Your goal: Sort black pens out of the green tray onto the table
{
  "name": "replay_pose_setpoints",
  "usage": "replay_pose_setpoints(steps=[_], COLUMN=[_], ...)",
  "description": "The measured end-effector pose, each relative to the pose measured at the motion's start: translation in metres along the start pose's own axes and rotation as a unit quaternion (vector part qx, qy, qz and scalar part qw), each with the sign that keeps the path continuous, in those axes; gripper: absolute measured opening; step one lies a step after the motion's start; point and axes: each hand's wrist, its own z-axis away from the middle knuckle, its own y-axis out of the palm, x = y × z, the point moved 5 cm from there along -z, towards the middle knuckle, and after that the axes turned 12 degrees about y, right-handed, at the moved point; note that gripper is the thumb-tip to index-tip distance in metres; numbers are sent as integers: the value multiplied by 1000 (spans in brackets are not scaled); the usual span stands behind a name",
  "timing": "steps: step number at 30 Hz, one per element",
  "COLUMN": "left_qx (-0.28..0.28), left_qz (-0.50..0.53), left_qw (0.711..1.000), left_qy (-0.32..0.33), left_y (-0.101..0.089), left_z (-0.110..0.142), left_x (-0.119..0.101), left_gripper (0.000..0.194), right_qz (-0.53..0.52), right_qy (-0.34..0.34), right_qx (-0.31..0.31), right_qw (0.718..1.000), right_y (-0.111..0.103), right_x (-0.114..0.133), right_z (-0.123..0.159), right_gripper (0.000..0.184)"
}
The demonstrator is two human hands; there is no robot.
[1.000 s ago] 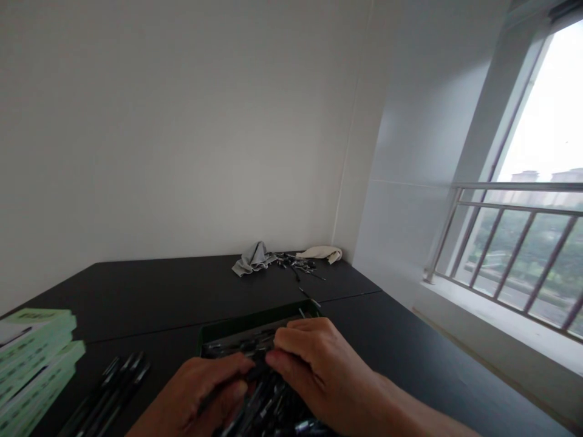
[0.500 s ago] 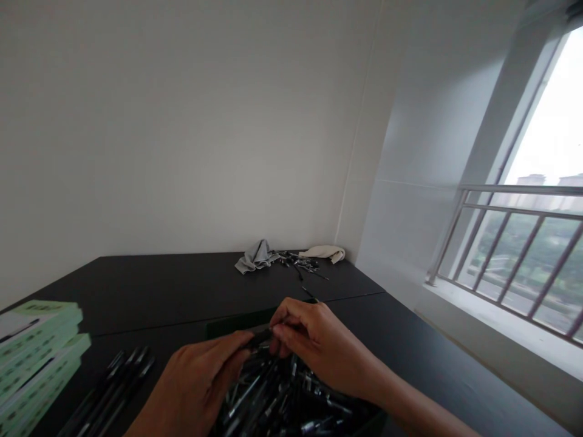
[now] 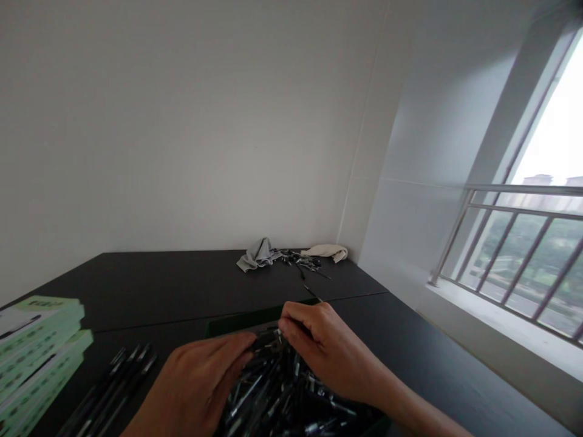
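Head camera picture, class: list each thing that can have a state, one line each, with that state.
left hand: curled, fingertips on the pen parts
right hand: pinching among the pen parts
pen parts: heaped loose in the tray
green tray: open, filled
black pens: laid side by side
green boxes: stacked
grey cloth: crumpled

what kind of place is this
Probably a plain room used for sorting or packing pens: a black table in a bare corner, a green tray heaped with pens, stacked green boxes, a railed window.
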Motion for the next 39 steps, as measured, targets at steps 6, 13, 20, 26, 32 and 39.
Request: replay_pose_setpoints(steps=[6,13,20,26,32,39], left_qx=[-20,46,13,-22,-45,-154], left_qz=[-165,86,309,363,360,318], left_qw=[983,979,903,873,871,872], left_qy=[81,-180,-297,-324,-333,-339], left_y=[-2,18,41,53,55,26], left_z=[1,12,22,29,31,29], left_x=[-11,30,54,64,68,72], left_gripper=[31,17,18,20,19,16], right_qz=[-114,53,214,192,241,255], right_qy=[119,53,51,-48,-56,-65], right_qx=[125,207,206,302,337,357], right_qw=[978,975,954,933,909,896], right_y=[6,34,92,110,94,73], right_x=[-15,-57,-115,-100,-105,-109], right_z=[-4,-34,-58,-38,-38,-48], right_gripper=[34,29,36,59,45,52])
